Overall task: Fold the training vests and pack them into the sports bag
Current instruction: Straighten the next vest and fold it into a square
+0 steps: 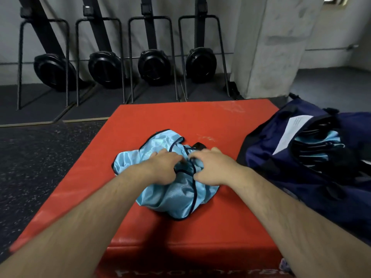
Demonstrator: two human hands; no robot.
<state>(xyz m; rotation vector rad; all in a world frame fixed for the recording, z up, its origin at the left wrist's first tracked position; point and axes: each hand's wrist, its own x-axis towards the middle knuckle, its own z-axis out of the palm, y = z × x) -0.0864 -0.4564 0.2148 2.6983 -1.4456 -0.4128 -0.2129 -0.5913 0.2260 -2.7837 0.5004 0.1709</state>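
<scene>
A crumpled light-blue training vest with dark trim lies in the middle of the red padded box. My left hand rests on top of the vest with its fingers curled into the cloth. My right hand is beside it, its fingers bent and pinching the vest's dark-trimmed edge. To the right stands the open navy sports bag, with folded light-blue vests stacked inside and a white paper at its opening.
Several upright black machines in metal stands line the far wall. A grey concrete pillar rises behind the bag. Dark speckled rubber floor lies left of the red box.
</scene>
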